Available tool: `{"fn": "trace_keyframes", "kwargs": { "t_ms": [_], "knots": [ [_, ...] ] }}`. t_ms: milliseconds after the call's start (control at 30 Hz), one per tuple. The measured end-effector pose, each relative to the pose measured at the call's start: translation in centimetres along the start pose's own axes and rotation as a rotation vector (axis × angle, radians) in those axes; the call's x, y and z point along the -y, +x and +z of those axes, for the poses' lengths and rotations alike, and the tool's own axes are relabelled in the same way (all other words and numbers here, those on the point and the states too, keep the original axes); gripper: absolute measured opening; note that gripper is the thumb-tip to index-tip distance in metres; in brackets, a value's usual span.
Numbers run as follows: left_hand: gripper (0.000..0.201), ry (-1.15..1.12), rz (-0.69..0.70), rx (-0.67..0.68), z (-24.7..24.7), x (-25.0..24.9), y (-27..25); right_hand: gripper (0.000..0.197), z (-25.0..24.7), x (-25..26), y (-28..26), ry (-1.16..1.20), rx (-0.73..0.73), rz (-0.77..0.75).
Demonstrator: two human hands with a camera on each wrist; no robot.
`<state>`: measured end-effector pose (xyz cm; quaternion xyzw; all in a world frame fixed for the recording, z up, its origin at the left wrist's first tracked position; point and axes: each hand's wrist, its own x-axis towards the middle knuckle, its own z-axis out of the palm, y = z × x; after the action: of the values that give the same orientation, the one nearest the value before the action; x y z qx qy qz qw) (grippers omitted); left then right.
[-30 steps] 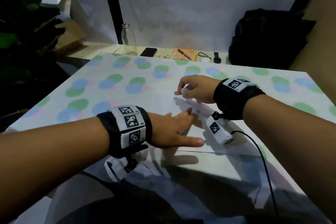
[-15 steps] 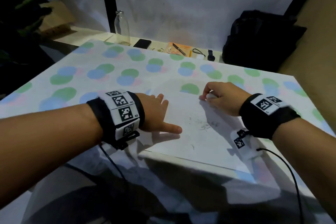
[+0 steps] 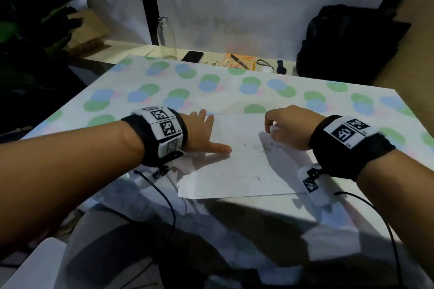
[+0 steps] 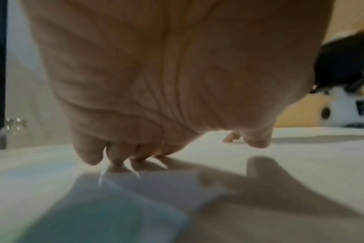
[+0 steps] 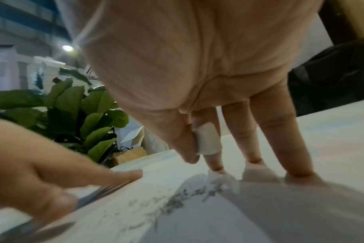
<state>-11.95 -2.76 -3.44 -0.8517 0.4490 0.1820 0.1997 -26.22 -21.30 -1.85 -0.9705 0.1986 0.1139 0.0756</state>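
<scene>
So the biggest thing here is the worktop (image 3: 145, 82), covered in a cloth with green and blue dots; a black backpack (image 3: 347, 42) slumps against the wall at its far right, and a leafy plant (image 3: 35, 19) sits in the dark off to the left. A white sheet of paper (image 3: 242, 171) lies near the front edge of the worktop, under both hands. The left hand (image 3: 202, 131) is spread flat on the sheet's left part, fingers straight, thumb stuck out to the right, pressing it down. The right hand (image 3: 288, 126) is on the sheet's upper right part, pinching a small white eraser (image 5: 207, 139) between thumb and index finger; its other fingertips touch the paper, and the eraser's lower end looks just clear of the sheet. Along the back edge stand a clear glass bottle (image 3: 166, 38), a black phone (image 3: 192, 56) and a pen (image 3: 238, 61) on something orange; grey eraser crumbs (image 3: 260, 148) are scattered on the paper just beside the right hand.
</scene>
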Motion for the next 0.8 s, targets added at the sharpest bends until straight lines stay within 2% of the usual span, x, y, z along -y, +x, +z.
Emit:
{"fn": "trace_keyframes", "kwargs": {
  "t_ms": [100,300,333,400,500,600,700,800],
  "knots": [
    [0.125,-0.038,0.075,0.014,0.8,-1.5,-0.3,0.017,-0.4,-0.3,0.2,0.005,0.008,0.008],
    [0.105,-0.076,0.570,-0.007,1.7,-5.6,-4.4,0.017,-0.5,0.0,1.1,-0.025,-0.012,-0.001],
    [0.102,-0.108,0.619,-0.024,1.8,-5.8,-4.7,0.017,-0.5,0.0,1.2,-0.025,-0.014,-0.011],
    [0.100,-0.182,0.585,-0.059,1.4,-5.0,-4.7,0.015,-0.7,-0.1,1.5,-0.011,-0.018,-0.020],
    [0.101,-0.228,0.367,-0.048,0.7,-1.6,-3.5,0.015,-0.9,-0.5,1.7,0.012,-0.008,-0.029],
    [0.101,-0.146,0.185,0.008,0.9,2.5,-2.5,0.017,-1.0,-0.7,1.9,0.031,0.002,-0.047],
    [0.085,-0.100,0.145,0.044,2.2,5.3,-2.2,0.016,-1.2,-0.9,2.1,0.037,0.002,-0.065],
    [0.075,-0.125,0.146,0.021,2.7,7.5,-2.0,0.012,-1.4,-1.2,2.6,0.082,0.017,-0.096]
  ]
}}
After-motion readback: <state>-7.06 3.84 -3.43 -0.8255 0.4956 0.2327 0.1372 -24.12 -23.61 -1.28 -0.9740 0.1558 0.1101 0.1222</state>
